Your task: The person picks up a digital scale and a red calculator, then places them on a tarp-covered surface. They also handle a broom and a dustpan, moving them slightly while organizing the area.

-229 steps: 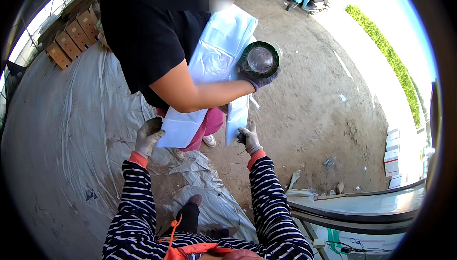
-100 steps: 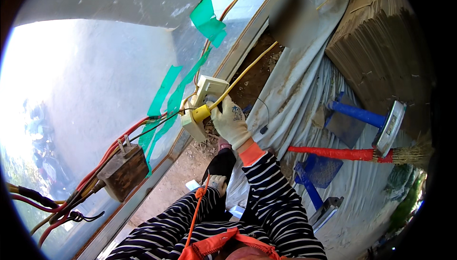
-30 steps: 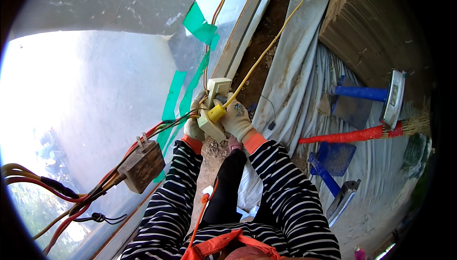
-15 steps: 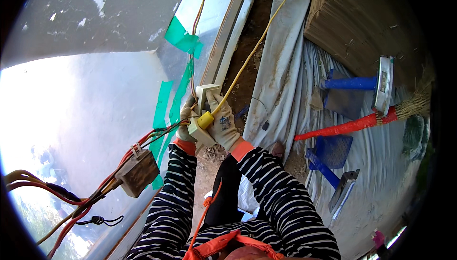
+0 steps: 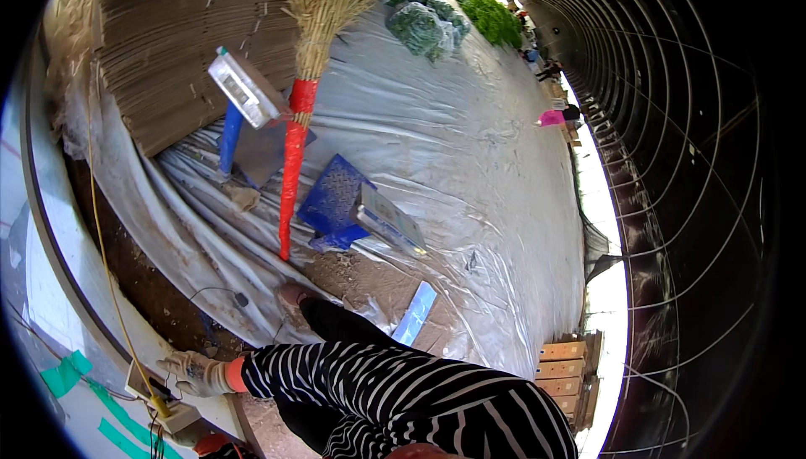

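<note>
My right hand (image 5: 193, 372), in a dirty white glove with an orange cuff, reaches back to the lower left and grips the edge of a beige socket box (image 5: 172, 413). A yellow plug (image 5: 159, 406) sits in the box, and its thin yellow cable (image 5: 101, 232) runs up along the dirt strip. Of my left hand I see only an orange cuff (image 5: 206, 443) at the bottom edge, just below the box. Strips of green tape (image 5: 63, 373) lie on the pale panel beside the box. My striped right sleeve (image 5: 378, 379) crosses the lower middle.
A straw broom with a red handle (image 5: 294, 165) lies on the plastic floor sheet (image 5: 470, 173). Beside it are two blue platform scales (image 5: 336, 199) with tilted displays (image 5: 245, 88). Flattened cardboard (image 5: 168, 31) is stacked at top left, green produce bags (image 5: 424, 26) lie farther off, and cartons (image 5: 567, 362) stand at right.
The view has swung far to the right, away from the panel and wires toward the greenhouse floor. The socket box has moved to the lower left corner, and my left hand has almost left view.
</note>
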